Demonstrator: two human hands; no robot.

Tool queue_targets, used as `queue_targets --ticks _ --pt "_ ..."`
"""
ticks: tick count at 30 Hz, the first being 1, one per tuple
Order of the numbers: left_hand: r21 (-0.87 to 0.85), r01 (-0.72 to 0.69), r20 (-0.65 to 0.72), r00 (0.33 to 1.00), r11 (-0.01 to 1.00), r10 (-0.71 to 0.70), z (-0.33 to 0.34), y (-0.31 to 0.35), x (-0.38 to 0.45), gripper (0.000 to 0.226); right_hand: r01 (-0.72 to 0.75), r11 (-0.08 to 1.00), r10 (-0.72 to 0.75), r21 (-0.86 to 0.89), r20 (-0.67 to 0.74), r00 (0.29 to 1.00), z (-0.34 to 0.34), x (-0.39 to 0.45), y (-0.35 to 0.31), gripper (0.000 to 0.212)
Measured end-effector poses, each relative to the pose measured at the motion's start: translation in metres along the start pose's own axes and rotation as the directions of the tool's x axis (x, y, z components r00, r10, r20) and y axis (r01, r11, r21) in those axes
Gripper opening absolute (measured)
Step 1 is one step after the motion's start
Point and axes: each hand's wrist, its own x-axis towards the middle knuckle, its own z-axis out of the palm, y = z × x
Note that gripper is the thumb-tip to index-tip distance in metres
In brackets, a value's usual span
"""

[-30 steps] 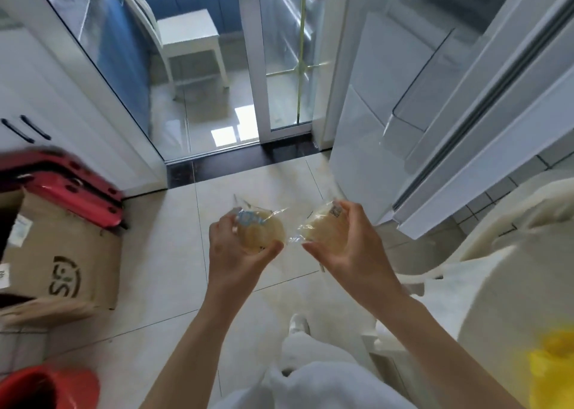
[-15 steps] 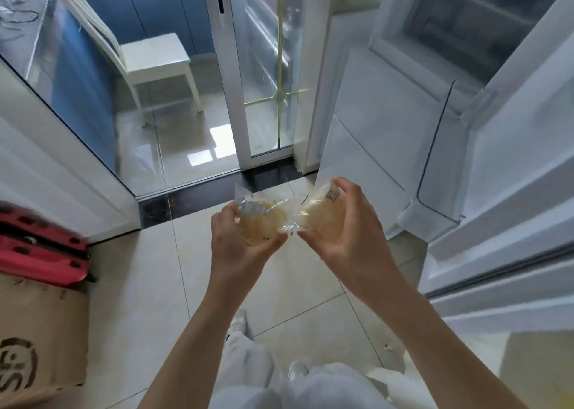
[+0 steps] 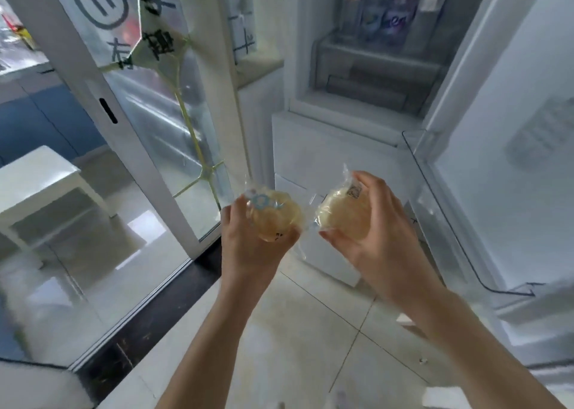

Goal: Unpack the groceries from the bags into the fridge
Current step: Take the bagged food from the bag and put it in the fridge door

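Left hand (image 3: 248,247) and right hand (image 3: 377,237) each gripping a wrapped bun, labels blurred.

We hold both bare forearms out ahead of us, rising from the bottom edge, wrists level and near each other. Our left hand (image 3: 248,240) has its fingers curled upward in a cupping grip, thumb on the right side. Our right hand (image 3: 377,231) is likewise curled, fingers arched over the top, thumb underneath.
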Motion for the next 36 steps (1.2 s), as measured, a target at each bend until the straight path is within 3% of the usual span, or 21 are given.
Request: queue_targets --ticks 8,19,26,36 --pt "-0.113 -0.172 0.147 0.971 0.979 0.188 0.031 0.055 0.09 0.081 0.014 0.983 -0.061 -0.183 -0.249 0.967 -0.028 0.066 -0.011 0.08" --pt "-0.293 -0.364 0.157 0.894 0.884 0.42 0.084 0.126 0.177 0.079 -0.019 0.918 -0.157 -0.397 -0.407 0.9 -0.085 0.132 -0.029 0.084" --pt "-0.373 -0.46 0.232 0.795 0.806 0.561 0.107 0.179 0.216 0.066 -0.14 0.84 -0.184 -0.524 -0.517 0.836 -0.112 0.166 -0.05 0.079" --pt "-0.548 -0.484 0.293 0.654 0.683 0.698 0.137 0.256 0.261 0.078 -0.375 0.717 -0.162 -0.588 -0.663 0.731 -0.163 0.203 -0.08 0.081"
